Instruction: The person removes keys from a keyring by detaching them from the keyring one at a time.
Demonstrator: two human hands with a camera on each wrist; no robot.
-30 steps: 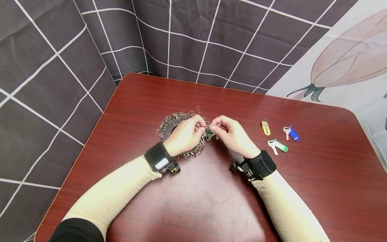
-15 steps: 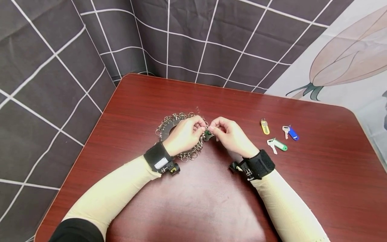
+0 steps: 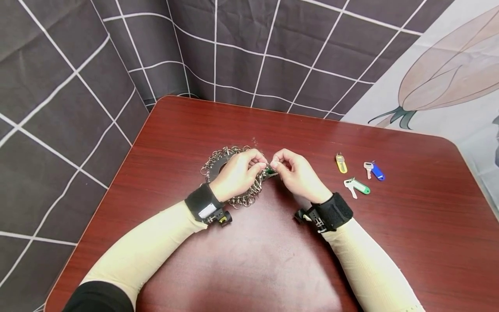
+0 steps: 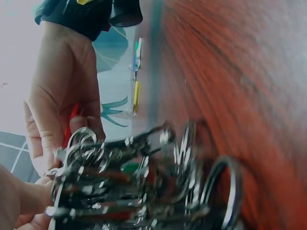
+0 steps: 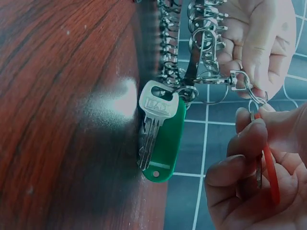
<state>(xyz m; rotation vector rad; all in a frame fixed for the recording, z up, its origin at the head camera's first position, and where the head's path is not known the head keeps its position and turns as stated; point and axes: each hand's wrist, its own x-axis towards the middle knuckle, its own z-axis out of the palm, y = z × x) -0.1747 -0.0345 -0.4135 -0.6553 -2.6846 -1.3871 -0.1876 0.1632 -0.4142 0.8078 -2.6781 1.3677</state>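
Note:
A round dark rack (image 3: 213,170) edged with metal clasps and rings lies under my left hand (image 3: 235,175). In the right wrist view, my left fingers pinch a metal key ring (image 5: 248,86) on one of its clasps. My right hand (image 3: 298,173) holds a red key tag (image 5: 271,167) with a key, partly hidden by the fingers; their small ring meets the clasp's ring at the fingertips. A green key tag (image 5: 170,139) and a silver key (image 5: 156,108) hang from the rack close by. The left wrist view is blurred around the clasps.
Right of my hands on the red-brown table (image 3: 409,242) lie a yellow key tag (image 3: 341,164), a blue key tag (image 3: 377,172) with a key and another green tag (image 3: 361,186) with a key. A grid-patterned curtain (image 3: 241,60) stands behind the table.
Both hands stay nearly in place at the rack, with slight finger movement. The green tag and key hanging between them have turned a little. The head view has shifted slightly.

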